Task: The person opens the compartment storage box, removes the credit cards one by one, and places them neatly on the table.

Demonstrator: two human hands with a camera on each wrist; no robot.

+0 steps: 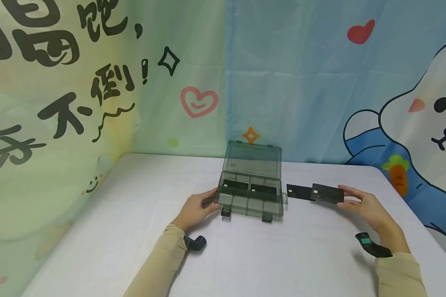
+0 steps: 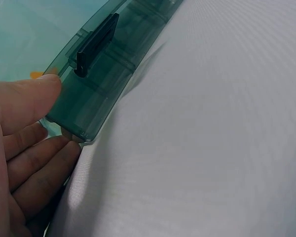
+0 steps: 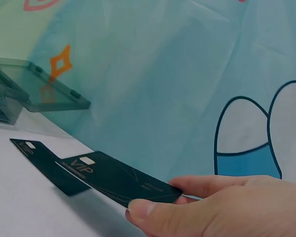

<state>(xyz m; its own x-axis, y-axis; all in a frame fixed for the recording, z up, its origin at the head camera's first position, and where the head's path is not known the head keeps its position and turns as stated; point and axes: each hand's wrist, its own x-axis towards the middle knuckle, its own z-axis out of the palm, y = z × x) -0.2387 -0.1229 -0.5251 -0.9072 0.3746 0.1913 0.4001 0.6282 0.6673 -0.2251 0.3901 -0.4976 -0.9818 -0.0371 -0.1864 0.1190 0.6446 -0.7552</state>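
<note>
A smoky translucent plastic storage box (image 1: 232,206) lies on the table with its lid (image 1: 252,161) raised at the back. Two black cards stand in its compartments, a left card (image 1: 235,185) and a right card (image 1: 264,190). My left hand (image 1: 196,209) grips the box's left side, thumb above and fingers curled beside the corner in the left wrist view. To the right of the box, my right hand (image 1: 364,206) pinches a black VIP card (image 3: 123,177) by its right end. A second VIP card (image 3: 47,165) overlaps its left end; whether that one touches the table cannot be told.
The box's front latches (image 1: 226,212) hang down open. A white-covered table (image 1: 264,260) spreads around it. Behind stands a printed cloth backdrop (image 1: 290,82) with hearts, lettering and a cartoon animal. Each wrist wears a black strap, such as the right strap (image 1: 373,246).
</note>
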